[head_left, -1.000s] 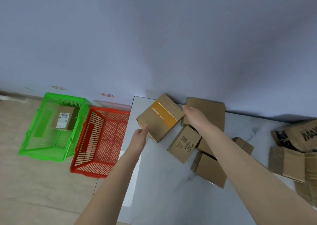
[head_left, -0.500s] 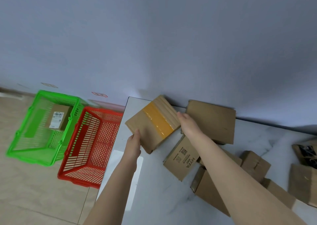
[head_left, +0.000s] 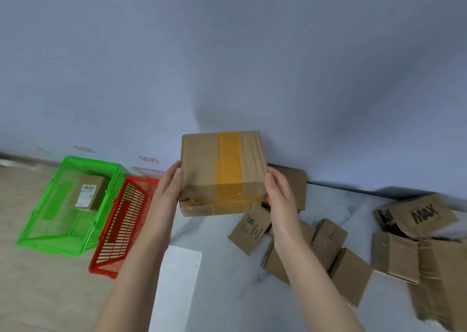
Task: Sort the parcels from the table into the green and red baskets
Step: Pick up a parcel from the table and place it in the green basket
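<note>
The table (head_left: 222, 281) carries a loose heap of cardboard parcels at its right half. A low carry to the left could drag the held load across the nearest of them, the MYFA-printed parcel (head_left: 250, 229), or catch the table's left edge.

The 2 baskets stand on the floor left of the table, the green basket (head_left: 58, 220) farther out and the red basket (head_left: 121, 230) right against it. With the walls touching, a short or careless drop could land in the wrong one or strike the shared rims and tip out. The green one already holds 1 labelled parcel (head_left: 89, 192), so a hard drop there would land on it.

The taped parcel (head_left: 202, 169) is held in the air above the table's far-left part, in front of the wall. Only side pressure holds it, and its lower-left corner looks crushed, so I judge a slip likely if either side eases.

The left hand (head_left: 168, 190) clamps the left edge, digits close together. The right hand (head_left: 279, 195) clamps the right edge, thumb on the front face, its other fingers hidden behind.

The parcel's broad face tilts toward the camera. Its long axis runs about level, left to right, from hand to hand. The yellow tape band (head_left: 228, 164) crosses that axis and wraps over the near edge.
</note>
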